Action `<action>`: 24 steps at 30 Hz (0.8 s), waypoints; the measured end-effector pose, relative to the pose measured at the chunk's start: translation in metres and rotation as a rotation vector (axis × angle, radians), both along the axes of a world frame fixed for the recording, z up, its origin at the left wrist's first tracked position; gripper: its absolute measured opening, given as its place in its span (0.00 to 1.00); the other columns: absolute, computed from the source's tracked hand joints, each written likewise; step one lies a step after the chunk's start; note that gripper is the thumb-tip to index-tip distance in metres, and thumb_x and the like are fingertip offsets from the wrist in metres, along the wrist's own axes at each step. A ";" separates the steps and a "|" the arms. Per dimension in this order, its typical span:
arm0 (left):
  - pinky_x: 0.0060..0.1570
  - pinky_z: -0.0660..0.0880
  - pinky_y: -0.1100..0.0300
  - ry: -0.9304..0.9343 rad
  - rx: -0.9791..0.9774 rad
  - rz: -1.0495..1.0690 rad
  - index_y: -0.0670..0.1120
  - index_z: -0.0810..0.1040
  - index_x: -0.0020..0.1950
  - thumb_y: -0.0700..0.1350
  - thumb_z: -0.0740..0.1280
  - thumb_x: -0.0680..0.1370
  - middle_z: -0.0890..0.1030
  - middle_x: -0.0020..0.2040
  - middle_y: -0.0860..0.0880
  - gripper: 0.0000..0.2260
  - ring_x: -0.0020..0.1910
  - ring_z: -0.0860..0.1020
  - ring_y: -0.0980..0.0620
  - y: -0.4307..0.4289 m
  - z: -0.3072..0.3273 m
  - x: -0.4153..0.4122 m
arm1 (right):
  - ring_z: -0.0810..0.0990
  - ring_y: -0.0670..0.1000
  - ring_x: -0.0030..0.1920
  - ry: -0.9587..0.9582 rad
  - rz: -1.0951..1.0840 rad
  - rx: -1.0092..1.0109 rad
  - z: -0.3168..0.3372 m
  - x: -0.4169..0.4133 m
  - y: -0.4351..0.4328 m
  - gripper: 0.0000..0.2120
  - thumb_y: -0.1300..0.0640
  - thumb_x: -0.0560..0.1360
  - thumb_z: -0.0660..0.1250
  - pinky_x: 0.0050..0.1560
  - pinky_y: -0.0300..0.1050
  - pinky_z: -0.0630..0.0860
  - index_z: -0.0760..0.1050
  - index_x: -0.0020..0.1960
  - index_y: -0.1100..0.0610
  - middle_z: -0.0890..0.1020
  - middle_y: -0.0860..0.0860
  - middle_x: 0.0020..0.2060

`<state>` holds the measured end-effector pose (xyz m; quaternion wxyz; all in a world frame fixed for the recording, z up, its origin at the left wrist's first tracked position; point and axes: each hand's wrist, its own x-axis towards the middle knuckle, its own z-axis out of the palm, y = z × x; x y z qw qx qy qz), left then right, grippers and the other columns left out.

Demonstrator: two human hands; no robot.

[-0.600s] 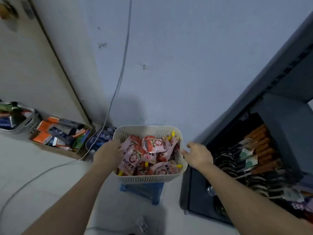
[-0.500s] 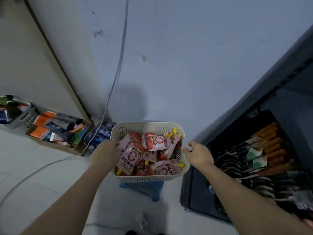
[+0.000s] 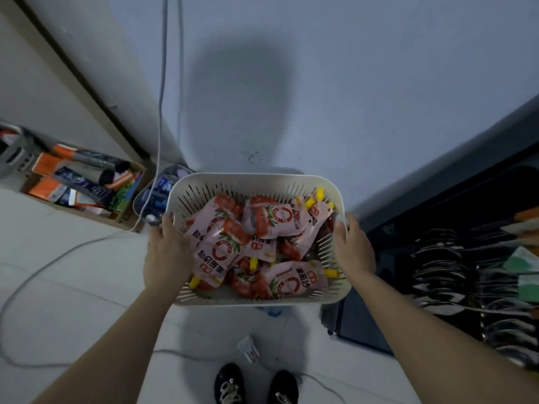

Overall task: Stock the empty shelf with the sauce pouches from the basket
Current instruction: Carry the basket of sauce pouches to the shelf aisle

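A cream slotted basket (image 3: 253,182) is held up in front of me, filled with several pink sauce pouches (image 3: 221,246) printed with tomatoes and fitted with yellow caps. My left hand (image 3: 166,252) grips the basket's left rim, thumb on the edge. My right hand (image 3: 353,249) grips the right rim the same way. A dark shelf unit (image 3: 437,199) stands at the right; its lower level holds packets of metal spoons (image 3: 437,258). No empty shelf level shows in this view.
A blue stool (image 3: 272,311) is mostly hidden under the basket. A cardboard box of toothpaste cartons (image 3: 84,185) lies on the floor at left, beside a grey basket (image 3: 14,156). A white cable (image 3: 73,246) trails over the floor. My black shoes (image 3: 256,386) show at the bottom.
Both hands have closed on the basket's rims and raised it off the blue stool toward me. The view has tilted down, so my shoes now show.
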<state>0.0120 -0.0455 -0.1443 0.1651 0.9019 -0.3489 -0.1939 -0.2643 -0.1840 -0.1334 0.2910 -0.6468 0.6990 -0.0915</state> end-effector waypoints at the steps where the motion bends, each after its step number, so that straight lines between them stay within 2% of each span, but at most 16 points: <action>1: 0.52 0.73 0.40 0.010 -0.011 0.007 0.47 0.55 0.73 0.44 0.59 0.78 0.64 0.68 0.39 0.24 0.62 0.69 0.34 -0.001 -0.002 0.000 | 0.77 0.57 0.49 -0.017 0.003 -0.006 -0.004 0.000 -0.001 0.18 0.46 0.82 0.47 0.42 0.47 0.68 0.64 0.67 0.52 0.79 0.56 0.56; 4: 0.50 0.72 0.38 0.032 -0.009 0.074 0.47 0.55 0.73 0.41 0.58 0.79 0.64 0.69 0.36 0.23 0.60 0.70 0.32 -0.006 -0.003 0.003 | 0.78 0.57 0.50 -0.049 0.004 -0.033 -0.012 0.001 -0.003 0.18 0.47 0.82 0.47 0.42 0.47 0.69 0.63 0.69 0.51 0.79 0.56 0.55; 7: 0.47 0.73 0.38 0.025 -0.046 0.060 0.49 0.57 0.73 0.39 0.58 0.79 0.67 0.64 0.34 0.23 0.56 0.72 0.31 -0.008 -0.004 0.008 | 0.78 0.57 0.55 -0.043 -0.007 -0.038 -0.016 0.003 -0.004 0.21 0.48 0.83 0.47 0.48 0.48 0.73 0.58 0.74 0.49 0.78 0.56 0.58; 10: 0.46 0.74 0.39 0.026 -0.068 0.056 0.51 0.57 0.73 0.36 0.59 0.78 0.70 0.61 0.34 0.26 0.53 0.74 0.33 -0.009 -0.004 0.011 | 0.79 0.55 0.51 -0.033 -0.011 -0.038 -0.019 0.005 -0.004 0.22 0.48 0.83 0.46 0.44 0.47 0.73 0.53 0.76 0.47 0.78 0.56 0.55; 13: 0.46 0.75 0.39 0.028 -0.083 0.073 0.52 0.57 0.73 0.36 0.59 0.77 0.71 0.60 0.35 0.26 0.52 0.75 0.34 -0.010 -0.003 0.009 | 0.78 0.55 0.47 -0.016 -0.009 -0.058 -0.022 0.009 -0.003 0.22 0.50 0.83 0.47 0.44 0.51 0.77 0.51 0.76 0.45 0.78 0.56 0.50; 15: 0.46 0.75 0.39 0.031 -0.092 0.092 0.52 0.58 0.73 0.37 0.58 0.78 0.71 0.60 0.35 0.24 0.52 0.75 0.34 -0.012 -0.002 0.007 | 0.78 0.56 0.47 -0.018 -0.017 -0.065 -0.024 0.010 -0.003 0.23 0.54 0.82 0.50 0.44 0.53 0.78 0.51 0.76 0.45 0.78 0.57 0.49; 18: 0.45 0.75 0.42 0.045 -0.108 0.107 0.53 0.59 0.72 0.38 0.57 0.79 0.72 0.60 0.36 0.23 0.52 0.75 0.36 -0.012 -0.001 0.005 | 0.78 0.57 0.46 -0.054 -0.044 -0.051 -0.025 0.009 -0.003 0.25 0.58 0.82 0.53 0.43 0.50 0.76 0.53 0.76 0.46 0.78 0.58 0.47; 22: 0.43 0.75 0.45 0.071 -0.142 0.099 0.52 0.63 0.70 0.38 0.55 0.79 0.74 0.59 0.39 0.20 0.51 0.76 0.38 -0.009 0.000 0.004 | 0.77 0.55 0.41 -0.123 -0.089 -0.021 -0.017 0.009 0.003 0.22 0.58 0.83 0.51 0.32 0.41 0.68 0.56 0.76 0.46 0.78 0.56 0.43; 24: 0.45 0.72 0.49 0.080 -0.125 0.124 0.53 0.62 0.72 0.40 0.54 0.80 0.74 0.60 0.41 0.21 0.53 0.75 0.40 -0.004 0.001 0.002 | 0.77 0.55 0.45 -0.158 -0.101 -0.012 -0.008 0.009 0.011 0.22 0.58 0.83 0.50 0.37 0.40 0.68 0.58 0.76 0.48 0.77 0.56 0.47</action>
